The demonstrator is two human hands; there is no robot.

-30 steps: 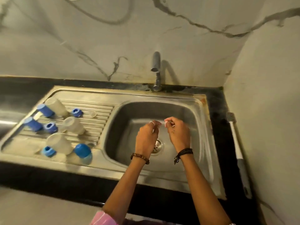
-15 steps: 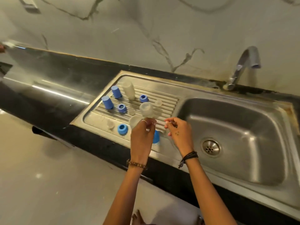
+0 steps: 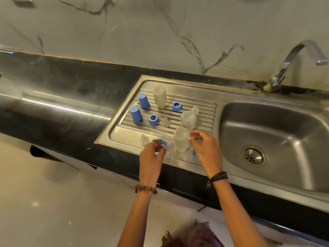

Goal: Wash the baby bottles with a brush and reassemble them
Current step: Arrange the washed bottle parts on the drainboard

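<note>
Head view: the washing is judged largely done, since the parts are laid out apart on the ribbed drainboard (image 3: 204, 107) of the steel sink (image 3: 274, 136); reassembly is judged barely begun. Three translucent baby bottles (image 3: 160, 97) are stood mouth-down, unfilled; two blue caps (image 3: 143, 100), two blue collar rings (image 3: 176, 106) and clear teats (image 3: 166, 122) lie apart among them. A third blue ring (image 3: 162, 141) is pinched in the curled fingers of the left hand (image 3: 151, 157). The right hand (image 3: 206, 152) is held just beside the nearest bottle (image 3: 181, 139), fingers bent; whether anything small is pinched cannot be told. The basin holds nothing visible, and no water runs from the tap (image 3: 292, 63).
</note>
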